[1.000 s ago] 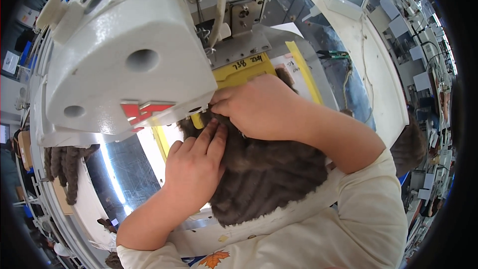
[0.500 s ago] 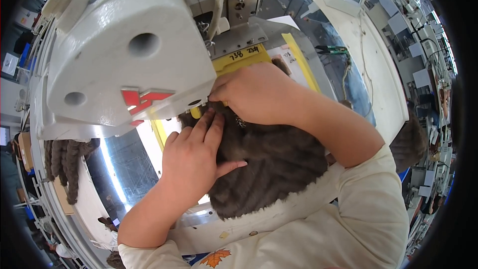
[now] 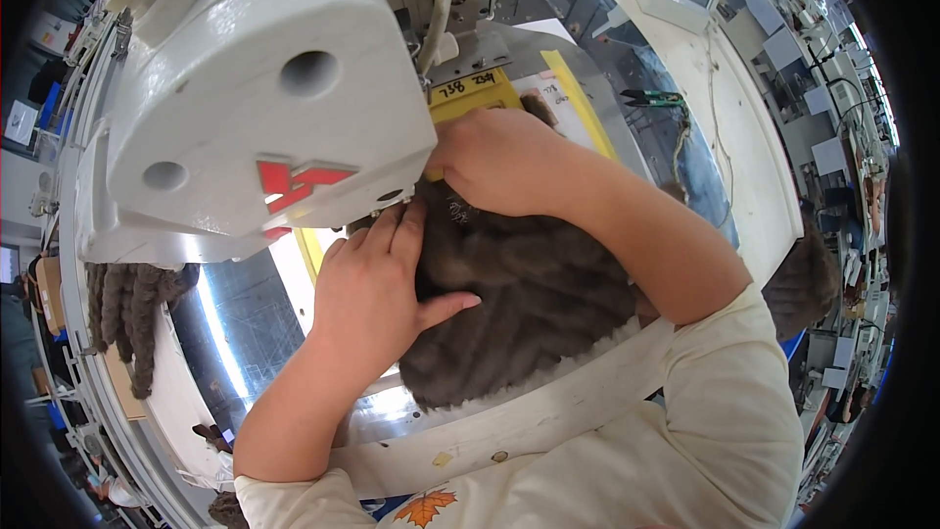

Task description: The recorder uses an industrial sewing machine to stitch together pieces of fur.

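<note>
Now both hands, left hand [image 3: 367, 299] & right hand [image 3: 494, 159], flat on brown fleece [image 3: 529, 304].

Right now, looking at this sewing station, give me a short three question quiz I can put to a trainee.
1. True or false: both hands rest flat on the brown ribbed furry fabric in front of the white sewing machine head.
2. Multiple choice: where do the green-handled snips lie? A) under the left hand B) on the metal table plate, beyond the right hand C) on the fabric
3. Fill in: the strips on the plate beside the fabric are coloured ____.

Key: 1 true; 2 B; 3 yellow.
</note>
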Demonstrator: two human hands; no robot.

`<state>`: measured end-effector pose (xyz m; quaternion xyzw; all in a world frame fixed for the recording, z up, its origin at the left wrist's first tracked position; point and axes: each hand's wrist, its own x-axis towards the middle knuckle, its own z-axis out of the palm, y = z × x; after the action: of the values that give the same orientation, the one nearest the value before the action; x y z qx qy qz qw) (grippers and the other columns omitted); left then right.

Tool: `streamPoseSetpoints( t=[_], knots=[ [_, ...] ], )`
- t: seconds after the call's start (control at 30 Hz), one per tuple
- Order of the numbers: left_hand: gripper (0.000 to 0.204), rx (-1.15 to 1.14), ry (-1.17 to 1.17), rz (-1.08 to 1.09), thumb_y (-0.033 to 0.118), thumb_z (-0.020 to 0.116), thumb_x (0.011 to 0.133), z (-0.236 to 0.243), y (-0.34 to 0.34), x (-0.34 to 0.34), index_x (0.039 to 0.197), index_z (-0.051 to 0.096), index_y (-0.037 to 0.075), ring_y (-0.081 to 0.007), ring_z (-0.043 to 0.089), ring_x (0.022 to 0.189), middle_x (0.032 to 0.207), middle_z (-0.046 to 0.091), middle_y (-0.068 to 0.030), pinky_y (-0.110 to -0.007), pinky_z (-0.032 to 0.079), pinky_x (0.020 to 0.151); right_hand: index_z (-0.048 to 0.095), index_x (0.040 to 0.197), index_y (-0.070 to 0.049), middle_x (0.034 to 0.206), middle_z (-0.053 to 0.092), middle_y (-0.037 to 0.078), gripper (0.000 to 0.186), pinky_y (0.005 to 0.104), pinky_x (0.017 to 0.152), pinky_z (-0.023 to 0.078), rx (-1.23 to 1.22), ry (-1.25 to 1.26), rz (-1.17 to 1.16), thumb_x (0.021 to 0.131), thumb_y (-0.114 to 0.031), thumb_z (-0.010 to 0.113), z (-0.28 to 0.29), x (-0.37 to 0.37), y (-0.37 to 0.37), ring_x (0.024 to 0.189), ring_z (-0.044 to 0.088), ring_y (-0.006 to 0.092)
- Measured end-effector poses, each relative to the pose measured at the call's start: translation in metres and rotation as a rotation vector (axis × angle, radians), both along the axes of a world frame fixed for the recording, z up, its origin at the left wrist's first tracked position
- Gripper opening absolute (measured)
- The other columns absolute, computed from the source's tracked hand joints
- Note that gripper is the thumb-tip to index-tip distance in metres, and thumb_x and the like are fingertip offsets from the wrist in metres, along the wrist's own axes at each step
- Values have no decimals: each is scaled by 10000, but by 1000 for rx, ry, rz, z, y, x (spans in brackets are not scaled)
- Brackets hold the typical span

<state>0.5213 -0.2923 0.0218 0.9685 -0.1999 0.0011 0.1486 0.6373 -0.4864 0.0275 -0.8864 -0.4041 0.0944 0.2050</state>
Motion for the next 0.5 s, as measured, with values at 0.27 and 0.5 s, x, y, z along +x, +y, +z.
streamPoseSetpoints(
  t=[0.27,0.5],
  knots=[
    [941,39,40,15,537,864,699,9,8,-1,1374,583,-55,-370,680,1073,1347,632,-247,-420,531,942,776,1168,-123,1196,753,61,365,429,922,563,19,99,-34,882,-63,558,-3,4,4,1059,710,316],
    [783,-14,-46,-9,398,874,721,7,37,8,1339,628,-15,-436,527,1265,1329,632,-206,-505,399,1094,746,1185,-67,1259,714,116,379,457,942,544,245,44,96,860,-53,552,-22,-9,-16,1094,678,357]
  ],
)
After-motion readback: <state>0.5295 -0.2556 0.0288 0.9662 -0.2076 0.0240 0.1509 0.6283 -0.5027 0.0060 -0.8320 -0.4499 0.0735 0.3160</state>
